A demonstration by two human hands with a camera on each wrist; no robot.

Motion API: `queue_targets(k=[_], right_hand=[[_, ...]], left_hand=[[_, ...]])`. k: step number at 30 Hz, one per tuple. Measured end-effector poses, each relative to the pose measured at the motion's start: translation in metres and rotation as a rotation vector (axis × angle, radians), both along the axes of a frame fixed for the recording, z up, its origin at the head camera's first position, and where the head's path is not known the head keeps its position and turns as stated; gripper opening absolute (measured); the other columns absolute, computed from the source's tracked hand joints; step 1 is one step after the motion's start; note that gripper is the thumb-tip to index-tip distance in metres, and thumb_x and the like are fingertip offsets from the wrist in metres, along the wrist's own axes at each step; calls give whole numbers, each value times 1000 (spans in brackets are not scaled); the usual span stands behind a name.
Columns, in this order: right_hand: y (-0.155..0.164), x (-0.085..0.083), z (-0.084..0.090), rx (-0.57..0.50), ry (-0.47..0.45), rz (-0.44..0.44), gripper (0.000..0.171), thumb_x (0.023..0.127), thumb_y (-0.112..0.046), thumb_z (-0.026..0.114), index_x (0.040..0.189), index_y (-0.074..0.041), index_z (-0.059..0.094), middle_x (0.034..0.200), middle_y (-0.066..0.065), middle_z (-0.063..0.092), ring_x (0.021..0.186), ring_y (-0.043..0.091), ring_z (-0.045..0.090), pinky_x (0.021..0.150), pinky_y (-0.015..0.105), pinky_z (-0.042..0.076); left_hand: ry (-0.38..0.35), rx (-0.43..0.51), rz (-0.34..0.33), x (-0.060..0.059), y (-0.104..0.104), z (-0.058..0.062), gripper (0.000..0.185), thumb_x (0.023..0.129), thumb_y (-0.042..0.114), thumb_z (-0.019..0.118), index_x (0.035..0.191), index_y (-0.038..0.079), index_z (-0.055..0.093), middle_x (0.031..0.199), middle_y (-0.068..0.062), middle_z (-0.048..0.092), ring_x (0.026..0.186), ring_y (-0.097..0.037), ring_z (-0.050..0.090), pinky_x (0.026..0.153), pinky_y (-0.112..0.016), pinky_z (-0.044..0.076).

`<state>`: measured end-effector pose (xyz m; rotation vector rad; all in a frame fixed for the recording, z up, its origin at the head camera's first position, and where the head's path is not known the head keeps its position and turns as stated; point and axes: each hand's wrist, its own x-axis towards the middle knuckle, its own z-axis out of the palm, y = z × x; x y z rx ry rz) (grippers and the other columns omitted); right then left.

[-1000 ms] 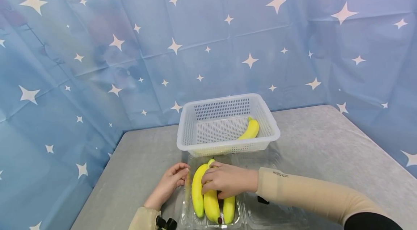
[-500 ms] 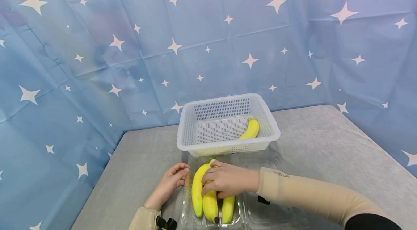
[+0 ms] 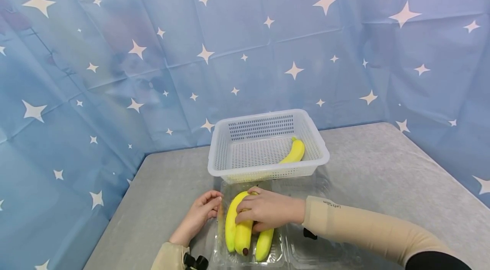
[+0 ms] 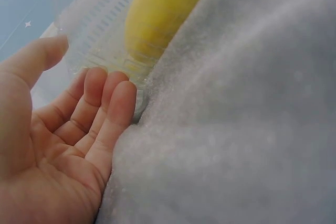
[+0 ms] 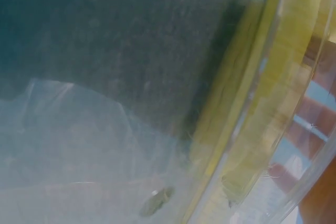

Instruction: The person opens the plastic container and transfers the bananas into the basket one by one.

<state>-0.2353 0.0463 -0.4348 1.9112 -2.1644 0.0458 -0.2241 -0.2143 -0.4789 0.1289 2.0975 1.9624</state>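
Right hand [image 3: 264, 214] is gripping the middle banana [image 3: 243, 236] in the clear clamshell tray [image 3: 275, 253]; left hand [image 3: 199, 214] (fingers relaxed, holding nothing) is bracing the tray's edge; lifting straight upward seems advisable.

Four bananas in all, three [image 3: 234, 223] in one clear plastic clamshell box [image 3: 275, 257] at the worktop's [image 3: 383, 168] near edge and one [image 3: 294, 153] in one white perforated basket [image 3: 268, 127], with two hands [image 3: 268, 212] there.

Backdrop: blue cloth with white stars [image 3: 160, 49], creased, hung on three sides. Grey felt-covered table [image 3: 383, 168] in front of it. Lighting even, soft shadows.
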Motion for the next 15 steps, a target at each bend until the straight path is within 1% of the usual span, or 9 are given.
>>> queue_targets(k=[6,11,15], right_hand=[[1,1,4,-12,-63,-5,41,89,-36,71,127,-26,59,124,-7,58,117,6,52,101,40,39],[1,-1,5,-5,-102,-13,43,89,-39,70,128,-26,58,124,-8,58,118,6,51,102,37,38],[-2,-2,4,-1,-74,-6,41,88,-37,72,125,-26,60,121,-9,60,114,5,53,100,35,39]], left_hand=[[-8,-5,-3,0,0,-1,36,98,22,59,117,-8,52,85,-3,56,73,-14,55,65,-26,50],[3,-8,-9,-2,-2,-3,36,98,24,58,117,-7,52,85,-4,57,73,-14,56,64,-25,51],[14,-4,-11,-2,-3,-4,37,99,25,58,116,-7,52,85,-4,56,73,-13,56,63,-24,50]])
